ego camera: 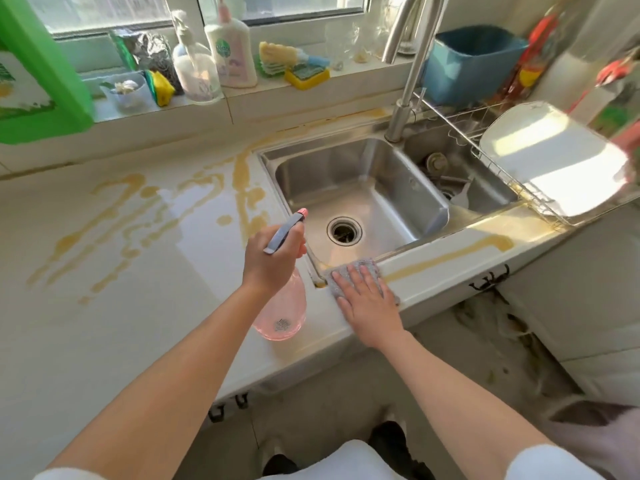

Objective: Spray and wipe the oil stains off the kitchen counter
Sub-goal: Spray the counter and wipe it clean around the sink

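Left hand [273, 258] is gripping one pink spray bottle [282, 317]; right hand [367, 303], just beside it, is pressing flat, fingers straight, on one grey cloth [377, 271] on the desk [121, 306].

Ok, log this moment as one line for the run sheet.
left hand grips spray bottle | right hand presses grey cloth flat at sink front corner | oil stains unwiped left of sink

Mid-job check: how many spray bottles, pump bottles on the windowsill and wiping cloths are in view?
Spray bottle: 1, gripped by the left hand
Pump bottles: 2, clear pump bottle and white pump bottle
Cloth: 1, grey, under the right hand
Total: 4
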`<action>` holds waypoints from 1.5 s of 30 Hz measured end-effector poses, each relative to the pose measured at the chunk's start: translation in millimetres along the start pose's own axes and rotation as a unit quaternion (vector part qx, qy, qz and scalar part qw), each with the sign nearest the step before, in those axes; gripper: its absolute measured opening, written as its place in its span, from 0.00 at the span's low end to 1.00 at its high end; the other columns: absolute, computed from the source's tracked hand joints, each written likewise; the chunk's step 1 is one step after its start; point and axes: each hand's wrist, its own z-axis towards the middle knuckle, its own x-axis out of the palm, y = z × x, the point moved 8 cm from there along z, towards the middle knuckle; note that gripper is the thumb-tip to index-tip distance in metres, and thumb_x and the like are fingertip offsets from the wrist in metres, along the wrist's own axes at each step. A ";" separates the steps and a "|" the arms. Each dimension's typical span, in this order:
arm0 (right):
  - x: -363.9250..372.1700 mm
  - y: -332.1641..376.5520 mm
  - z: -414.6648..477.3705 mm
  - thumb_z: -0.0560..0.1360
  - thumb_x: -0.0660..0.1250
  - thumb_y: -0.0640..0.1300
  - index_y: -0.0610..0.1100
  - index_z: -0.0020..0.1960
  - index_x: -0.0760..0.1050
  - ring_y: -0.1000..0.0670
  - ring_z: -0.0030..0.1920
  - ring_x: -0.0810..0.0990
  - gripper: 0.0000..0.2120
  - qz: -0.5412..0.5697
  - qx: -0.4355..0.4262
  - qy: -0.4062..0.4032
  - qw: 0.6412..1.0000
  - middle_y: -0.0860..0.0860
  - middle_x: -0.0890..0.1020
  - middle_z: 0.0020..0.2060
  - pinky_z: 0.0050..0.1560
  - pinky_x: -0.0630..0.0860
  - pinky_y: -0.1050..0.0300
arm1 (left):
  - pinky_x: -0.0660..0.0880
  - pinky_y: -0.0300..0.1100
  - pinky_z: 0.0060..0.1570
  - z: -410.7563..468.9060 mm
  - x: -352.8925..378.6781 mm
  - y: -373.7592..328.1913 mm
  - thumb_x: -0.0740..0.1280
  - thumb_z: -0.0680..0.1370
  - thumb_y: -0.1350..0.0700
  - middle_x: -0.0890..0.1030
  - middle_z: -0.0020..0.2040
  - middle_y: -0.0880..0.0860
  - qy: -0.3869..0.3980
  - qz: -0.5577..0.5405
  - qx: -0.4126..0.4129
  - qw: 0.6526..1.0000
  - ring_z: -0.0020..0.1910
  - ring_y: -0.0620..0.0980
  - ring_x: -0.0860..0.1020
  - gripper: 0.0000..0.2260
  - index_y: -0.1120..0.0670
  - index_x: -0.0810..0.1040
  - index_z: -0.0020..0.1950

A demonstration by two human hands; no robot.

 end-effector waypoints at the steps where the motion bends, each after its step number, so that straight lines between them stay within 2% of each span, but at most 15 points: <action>1: -1.4 -16.8 1.6 0.79 0.36 0.59 0.59 0.76 0.38 0.51 0.76 0.37 0.26 -0.007 -0.001 0.010 1.000 0.54 0.41 0.77 0.74 0.37 0.48 | 0.79 0.54 0.45 1.2 10.8 -1.9 0.61 0.75 0.48 0.82 0.31 0.52 -0.003 -0.001 -0.002 1.000 0.36 0.55 0.83 0.17 0.52 0.77 0.28; 3: -7.7 -50.2 5.6 0.73 0.29 0.62 0.58 0.76 0.37 0.51 0.76 0.36 0.32 -0.014 -0.017 0.010 1.000 0.55 0.39 0.77 0.74 0.36 0.48 | 0.79 0.52 0.45 3.3 33.6 -8.1 0.62 0.75 0.49 0.82 0.31 0.53 -0.014 -0.005 -0.007 1.000 0.34 0.52 0.82 0.17 0.53 0.77 0.28; 5: -15.3 -73.4 8.4 0.74 0.32 0.60 0.56 0.77 0.43 0.50 0.77 0.42 0.32 -0.014 -0.037 -0.011 0.999 0.54 0.45 0.77 0.75 0.41 0.48 | 0.78 0.50 0.44 5.4 53.7 -14.4 0.62 0.75 0.50 0.82 0.30 0.54 -0.031 -0.009 -0.014 0.999 0.33 0.51 0.81 0.17 0.53 0.77 0.27; 8: -27.1 -88.1 6.6 0.79 0.58 0.45 0.50 0.73 0.65 0.44 0.72 0.66 0.22 0.013 -0.090 -0.083 0.992 0.47 0.68 0.72 0.70 0.66 0.45 | 0.78 0.51 0.43 8.0 88.8 -26.7 0.61 0.74 0.47 0.81 0.29 0.53 -0.020 0.019 -0.016 0.999 0.34 0.54 0.82 0.18 0.53 0.76 0.26; 11: -44.7 -100.9 3.8 0.74 0.68 0.36 0.46 0.68 0.70 0.43 0.69 0.70 0.24 0.103 -0.143 -0.141 0.974 0.45 0.74 0.67 0.65 0.71 0.48 | 0.76 0.54 0.38 8.8 133.5 -41.3 0.59 0.73 0.44 0.82 0.31 0.55 0.061 0.158 0.004 0.986 0.34 0.57 0.81 0.22 0.60 0.79 0.33; 14: -75.6 -139.0 5.3 0.78 0.60 0.37 0.44 0.68 0.69 0.46 0.68 0.69 0.19 0.140 -0.158 -0.205 0.956 0.46 0.73 0.66 0.69 0.66 0.48 | 0.70 0.53 0.32 4.5 173.9 -49.5 0.58 0.73 0.43 0.82 0.33 0.60 0.135 0.264 0.024 0.955 0.33 0.61 0.78 0.22 0.60 0.78 0.33; 19: -129.9 -259.0 5.6 0.83 0.50 0.46 0.51 0.72 0.64 0.56 0.71 0.62 0.18 0.263 -0.001 -0.268 0.927 0.55 0.69 0.70 0.68 0.57 0.62 | 0.61 0.44 0.28 1.1 211.7 -41.0 0.60 0.76 0.42 0.70 0.26 0.53 0.196 0.368 -0.010 0.909 0.26 0.52 0.67 0.22 0.54 0.66 0.28; 22: -135.9 -326.2 4.1 0.83 0.49 0.46 0.49 0.70 0.67 0.48 0.71 0.63 0.18 0.236 0.076 -0.255 0.935 0.52 0.69 0.70 0.67 0.62 0.52 | 0.60 0.44 0.28 2.8 229.7 -38.8 0.59 0.75 0.39 0.67 0.25 0.51 0.228 0.394 -0.012 0.890 0.26 0.52 0.65 0.24 0.55 0.63 0.28; 25: -125.6 -362.7 9.4 0.83 0.48 0.45 0.46 0.69 0.68 0.44 0.73 0.60 0.18 0.204 0.105 -0.165 0.959 0.48 0.68 0.72 0.70 0.61 0.45 | 0.60 0.44 0.28 6.4 242.1 -39.7 0.58 0.76 0.38 0.69 0.26 0.51 0.243 0.438 0.000 0.866 0.27 0.52 0.67 0.25 0.55 0.65 0.28; 30: -102.4 -362.2 28.5 0.82 0.45 0.49 0.42 0.77 0.53 0.44 0.77 0.47 0.25 0.055 0.108 -0.053 0.991 0.46 0.53 0.77 0.75 0.43 0.49 | 0.67 0.44 0.31 15.0 237.7 -34.5 0.56 0.75 0.37 0.75 0.28 0.51 0.220 0.419 -0.021 0.881 0.32 0.54 0.75 0.24 0.54 0.70 0.30; 33: -85.4 -332.2 40.5 0.82 0.43 0.45 0.48 0.78 0.44 0.45 0.77 0.45 0.24 -0.035 0.073 -0.059 0.995 0.47 0.50 0.78 0.75 0.42 0.44 | 0.75 0.46 0.37 23.3 218.4 -35.8 0.54 0.71 0.37 0.83 0.34 0.53 0.185 0.346 -0.051 0.918 0.37 0.57 0.81 0.23 0.52 0.81 0.37; 36: -65.3 -263.8 42.3 0.80 0.37 0.50 0.52 0.77 0.38 0.46 0.77 0.38 0.26 -0.029 -0.004 -0.029 0.999 0.50 0.42 0.78 0.76 0.41 0.43 | 0.79 0.50 0.41 29.9 193.2 -35.7 0.60 0.74 0.42 0.84 0.33 0.52 0.120 0.244 -0.076 0.959 0.37 0.57 0.83 0.21 0.57 0.81 0.36; 39: -47.9 -183.2 35.0 0.73 0.31 0.55 0.54 0.77 0.39 0.47 0.76 0.36 0.32 -0.003 -0.061 0.007 0.998 0.51 0.41 0.78 0.74 0.34 0.45 | 0.80 0.53 0.46 30.5 173.8 -33.3 0.63 0.75 0.44 0.83 0.30 0.48 0.080 0.200 -0.089 0.973 0.36 0.53 0.83 0.18 0.51 0.79 0.30; 41: -42.2 -133.3 28.5 0.77 0.37 0.53 0.54 0.78 0.42 0.46 0.77 0.36 0.28 0.002 -0.114 0.019 0.993 0.51 0.43 0.78 0.71 0.31 0.47 | 0.80 0.54 0.47 29.3 164.0 -28.2 0.62 0.74 0.43 0.83 0.29 0.48 0.062 0.174 -0.096 0.978 0.36 0.53 0.83 0.18 0.50 0.79 0.29; 45: -35.8 -100.1 20.6 0.81 0.49 0.49 0.58 0.77 0.46 0.49 0.77 0.42 0.25 0.017 -0.170 0.023 0.985 0.53 0.48 0.78 0.74 0.43 0.44 | 0.80 0.56 0.46 26.3 142.5 -21.9 0.63 0.74 0.43 0.84 0.32 0.50 0.025 0.105 -0.105 0.989 0.36 0.53 0.83 0.18 0.52 0.80 0.29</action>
